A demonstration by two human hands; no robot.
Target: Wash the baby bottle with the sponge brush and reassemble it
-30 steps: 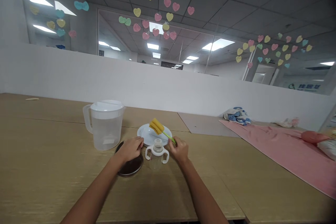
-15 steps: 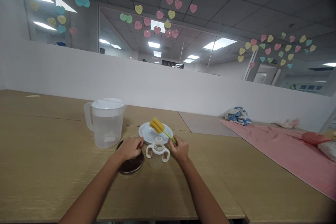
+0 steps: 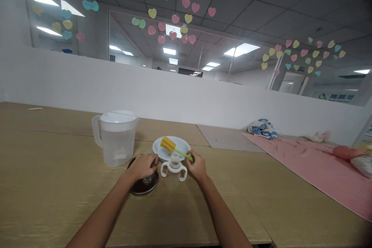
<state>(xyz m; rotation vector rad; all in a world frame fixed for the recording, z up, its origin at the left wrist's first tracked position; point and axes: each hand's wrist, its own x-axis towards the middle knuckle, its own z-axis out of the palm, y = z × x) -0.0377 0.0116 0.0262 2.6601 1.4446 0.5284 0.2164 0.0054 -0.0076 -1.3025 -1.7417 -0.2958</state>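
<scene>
My right hand [image 3: 197,166] pinches the green handle of a sponge bottle brush [image 3: 183,152], whose yellow sponge head [image 3: 167,144] hangs just over a white plate [image 3: 171,148]. My left hand [image 3: 142,166] is curled over a round dark dish [image 3: 143,188], with a small clear piece [image 3: 148,179] showing below the fingers. Whether that hand grips the piece is hidden. Between my hands stands a clear baby bottle with two white handles [image 3: 173,172], uncapped. A clear plastic pitcher with a white lid [image 3: 116,138] stands left of the dish.
The light wood table [image 3: 58,178] has seams and stretches wide on both sides. A pink cloth [image 3: 308,166] lies along its right, with a crumpled blue-and-white cloth [image 3: 263,129] behind. A white partition [image 3: 162,97] runs along the far edge.
The yellow sponge head has swung left and lower over the plate. A small clear piece now shows under my left hand, which has shifted slightly over the dish.
</scene>
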